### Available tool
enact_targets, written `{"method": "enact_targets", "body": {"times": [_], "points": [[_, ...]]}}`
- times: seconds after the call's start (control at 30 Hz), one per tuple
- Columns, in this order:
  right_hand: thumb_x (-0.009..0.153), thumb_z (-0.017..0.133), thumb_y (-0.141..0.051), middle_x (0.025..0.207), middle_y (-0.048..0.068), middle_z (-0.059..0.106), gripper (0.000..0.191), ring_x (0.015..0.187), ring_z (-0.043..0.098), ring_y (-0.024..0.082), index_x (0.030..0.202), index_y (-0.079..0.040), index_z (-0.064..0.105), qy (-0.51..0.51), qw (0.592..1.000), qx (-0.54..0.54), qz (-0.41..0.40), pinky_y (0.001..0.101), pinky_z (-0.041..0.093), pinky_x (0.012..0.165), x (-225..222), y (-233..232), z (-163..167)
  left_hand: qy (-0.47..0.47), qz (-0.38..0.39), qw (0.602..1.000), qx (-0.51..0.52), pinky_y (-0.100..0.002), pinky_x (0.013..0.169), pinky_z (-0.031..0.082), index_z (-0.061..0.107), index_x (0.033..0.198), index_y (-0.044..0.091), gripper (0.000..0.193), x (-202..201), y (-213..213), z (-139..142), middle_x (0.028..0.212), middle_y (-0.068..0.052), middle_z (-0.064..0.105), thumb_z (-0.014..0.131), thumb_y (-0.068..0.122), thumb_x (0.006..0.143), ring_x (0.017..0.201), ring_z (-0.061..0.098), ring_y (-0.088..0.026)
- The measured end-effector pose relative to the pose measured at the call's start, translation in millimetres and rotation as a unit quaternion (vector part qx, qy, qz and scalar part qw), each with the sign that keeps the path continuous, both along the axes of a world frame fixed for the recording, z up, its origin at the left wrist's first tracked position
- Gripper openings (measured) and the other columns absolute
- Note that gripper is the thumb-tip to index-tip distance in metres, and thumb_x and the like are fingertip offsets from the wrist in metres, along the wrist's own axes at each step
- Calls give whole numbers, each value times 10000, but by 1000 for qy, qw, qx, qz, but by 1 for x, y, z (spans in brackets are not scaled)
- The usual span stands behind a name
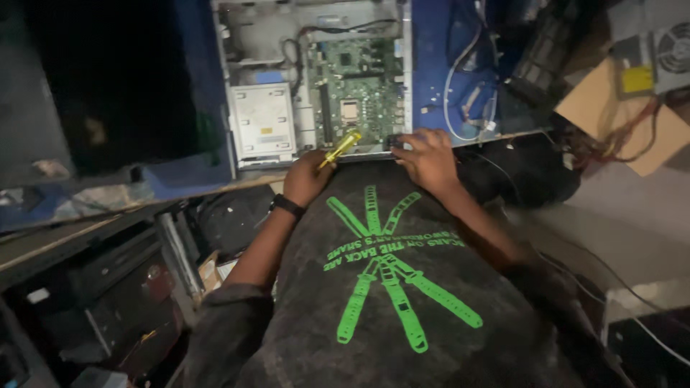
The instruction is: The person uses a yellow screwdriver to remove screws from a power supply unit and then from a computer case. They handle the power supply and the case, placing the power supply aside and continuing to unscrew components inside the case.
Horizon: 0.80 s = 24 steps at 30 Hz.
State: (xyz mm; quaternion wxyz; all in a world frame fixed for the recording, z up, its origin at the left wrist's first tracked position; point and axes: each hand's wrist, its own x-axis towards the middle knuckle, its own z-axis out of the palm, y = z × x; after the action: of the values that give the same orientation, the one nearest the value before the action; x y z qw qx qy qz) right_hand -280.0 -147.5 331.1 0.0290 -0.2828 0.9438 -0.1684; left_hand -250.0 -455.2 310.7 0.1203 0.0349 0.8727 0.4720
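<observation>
An open desktop computer case [237, 43] lies on its side on a blue work surface [431, 57], with a green motherboard [357, 86] and a silver drive bay [261, 118] showing inside. My left hand [305, 178] grips a yellow-handled screwdriver [341, 149] at the case's near edge; a dark watch sits on that wrist. My right hand [425, 156] rests on the case's near right corner, fingers curled over the rim. Below them is my dark shirt with a green print.
White cables [460, 79] trail over the blue surface right of the case. A cardboard piece [618, 118] and a grey fan unit [672, 54] lie at the far right. Dark shelves with clutter [108, 287] sit at the lower left.
</observation>
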Motion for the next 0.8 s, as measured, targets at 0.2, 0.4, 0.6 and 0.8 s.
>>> {"method": "enact_targets", "body": {"times": [0.2, 0.4, 0.6, 0.8], "points": [[848, 787, -180, 1226, -21, 665, 304, 1192, 549, 248, 1145, -240, 807, -33, 999, 2, -29, 455, 418, 1015, -8, 4, 15, 8, -28, 1000, 10, -462, 809, 540, 751, 1074, 66, 238, -1, 7, -8, 961, -175, 731, 754, 184, 867, 937, 681, -381], [888, 794, -174, 1213, 76, 680, 187, 1131, 599, 294, 1055, -94, 769, -30, 991, -120, -52, 424, 493, 968, -9, 13, 7, 1, 12, 999, 47, -424, 871, 541, 722, 1149, 39, 283, 5, -2, -7, 1044, -178, 725, 746, 216, 930, 993, 690, -352], [925, 834, -173, 1112, 77, 716, 306, 1040, 665, 228, 1176, -74, 691, -243, 851, -372, -279, 331, 525, 911, -17, 28, 20, 50, -34, 994, 91, -436, 974, 497, 636, 1331, -9, 333, -3, 2, 45, 1165, -188, 688, 620, 88, 1012, 1089, 645, -361], [828, 762, -436, 1202, 101, 648, 638, 1085, 652, 298, 1301, -67, 543, 36, 986, -161, -22, 407, 511, 921, -23, 35, 115, 68, -219, 973, 23, -433, 827, 564, 672, 1275, 74, 387, -47, 63, 101, 1083, -177, 730, 637, 64, 891, 946, 716, -353]]}}
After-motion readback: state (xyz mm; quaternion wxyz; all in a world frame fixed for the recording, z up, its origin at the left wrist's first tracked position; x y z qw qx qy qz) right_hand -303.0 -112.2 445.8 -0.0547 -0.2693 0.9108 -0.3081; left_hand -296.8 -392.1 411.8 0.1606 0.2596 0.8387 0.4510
